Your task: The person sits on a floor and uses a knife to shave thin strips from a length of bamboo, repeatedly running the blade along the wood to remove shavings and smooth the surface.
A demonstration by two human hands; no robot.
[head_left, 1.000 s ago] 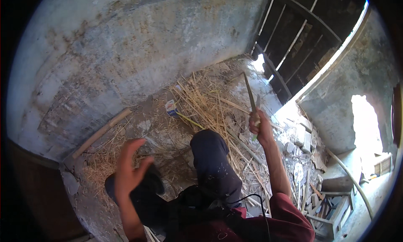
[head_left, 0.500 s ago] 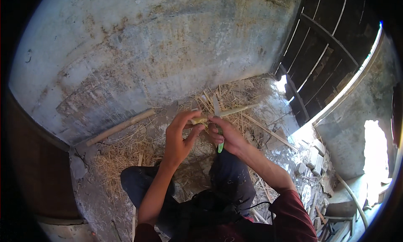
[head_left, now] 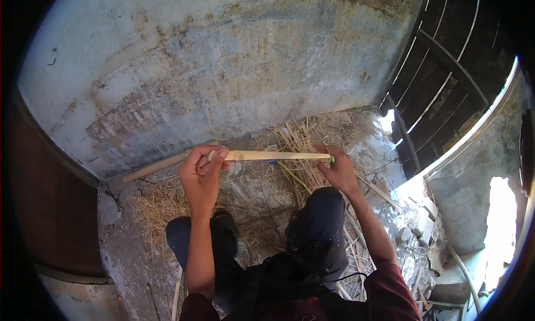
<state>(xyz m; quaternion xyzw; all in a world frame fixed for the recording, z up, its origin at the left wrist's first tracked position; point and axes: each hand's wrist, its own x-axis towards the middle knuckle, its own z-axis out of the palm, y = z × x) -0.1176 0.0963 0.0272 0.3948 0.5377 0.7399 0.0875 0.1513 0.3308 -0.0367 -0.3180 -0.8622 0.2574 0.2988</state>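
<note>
A pale, flat bamboo strip (head_left: 273, 155) is stretched level between my two hands, above my knees. My left hand (head_left: 202, 173) is closed on its left end, thumb on the near side. At the other end, the fingers of my right hand (head_left: 340, 173) are bent round the strip's tip. Between thumb and fingers there shows a bit of the green handle of a knife (head_left: 332, 161). The knife's blade cannot be made out now.
Straw-like shavings (head_left: 161, 209) and thin split sticks (head_left: 298, 142) litter the floor. A round pole (head_left: 156, 166) lies along the stained wall (head_left: 239, 70). At the right are broken blocks (head_left: 423, 223) and a dark slatted wooden panel (head_left: 446, 70).
My hands have moved apart, the right one to the right. The strip, which pointed away from me, now lies crosswise between them. The knife blade, visible earlier, no longer shows.
</note>
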